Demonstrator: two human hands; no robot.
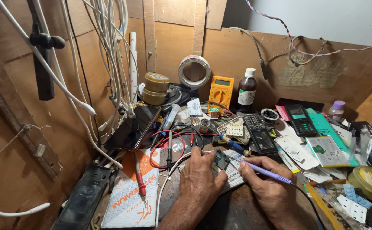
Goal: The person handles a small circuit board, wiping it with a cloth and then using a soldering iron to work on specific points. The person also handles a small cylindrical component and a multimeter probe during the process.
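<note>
Near the front edge of the cluttered worktop (pixel 237 211), the left hand (pixel 201 176) pinches a small circuit board (pixel 221 160) between its fingers, half hiding it. The right hand (pixel 269 181) is clamped on a purple soldering iron (pixel 264 172), its tip at the board. The cord runs off toward the lower edge. A yellow multimeter (pixel 221 93) leans at the back wall.

Circuit board (pixel 221 159) between hands; multimeter (pixel 221 92) behind, bottle (pixel 247 90) right of it
</note>
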